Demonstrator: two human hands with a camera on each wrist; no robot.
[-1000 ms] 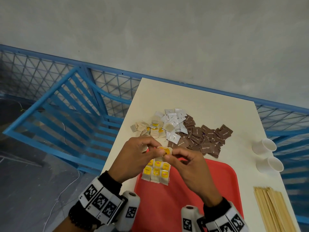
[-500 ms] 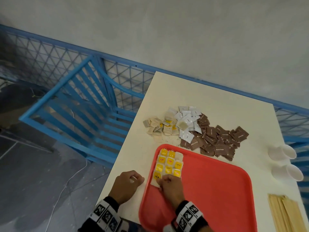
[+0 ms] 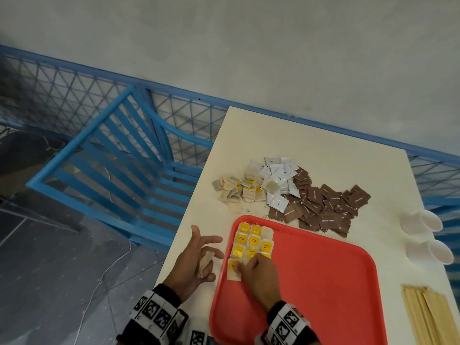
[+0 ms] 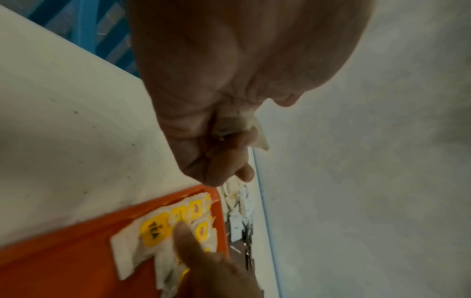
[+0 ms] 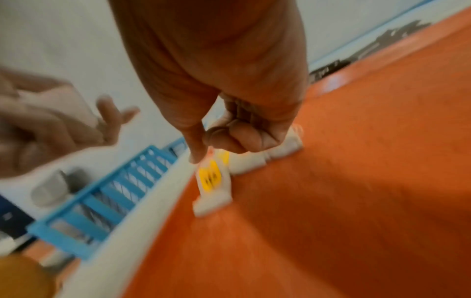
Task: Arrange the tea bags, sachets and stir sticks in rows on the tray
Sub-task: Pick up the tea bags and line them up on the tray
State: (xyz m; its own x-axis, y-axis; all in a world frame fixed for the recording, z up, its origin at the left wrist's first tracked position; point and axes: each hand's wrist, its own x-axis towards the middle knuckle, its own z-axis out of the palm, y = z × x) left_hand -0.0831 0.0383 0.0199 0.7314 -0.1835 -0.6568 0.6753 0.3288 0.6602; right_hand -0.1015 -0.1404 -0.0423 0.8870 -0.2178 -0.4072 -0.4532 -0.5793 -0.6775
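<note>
**Right hand sets a tea bag at the tray's left edge; left hand keeps a spare**

Head view: a red tray (image 3: 323,282) lies at the near edge of the table (image 3: 311,145), its left rim close to the table's left edge. Tea bags (image 3: 254,241) with yellow tags sit in short rows in the tray's far-left corner; the rest of the tray floor, to the right and nearer, is bare. The right hand (image 3: 258,275) is on the near end of those rows, fingers curled, fingertips pressing the nearest bag (image 3: 232,270), which lies just inside the left rim. The left hand (image 3: 191,265) rests on the narrow strip of table between the tray and the left edge, index and thumb spread loosely, the other fingers curled round a spare bag (image 3: 204,266). Beyond the tray's far edge lies a loose heap (image 3: 236,189) of bags, then white sachets (image 3: 278,180) and brown sachets (image 3: 323,207), the brown ones almost touching the far rim. Two cups (image 3: 423,235) lie near the right edge; stir sticks (image 3: 428,317) are at the near right corner. A blue chair (image 3: 112,160) stands off the left edge.

Left wrist view: the lower fingers clamp the spare bag (image 4: 244,125) against the palm. The right index tip (image 4: 182,229) presses the bag marked TEA (image 4: 155,233).

Right wrist view, blurred: the index points down onto the nearest bag (image 5: 213,185) beside the tray's left rim, the other fingers clenched; open tray floor (image 5: 356,201) spreads to the right.
</note>
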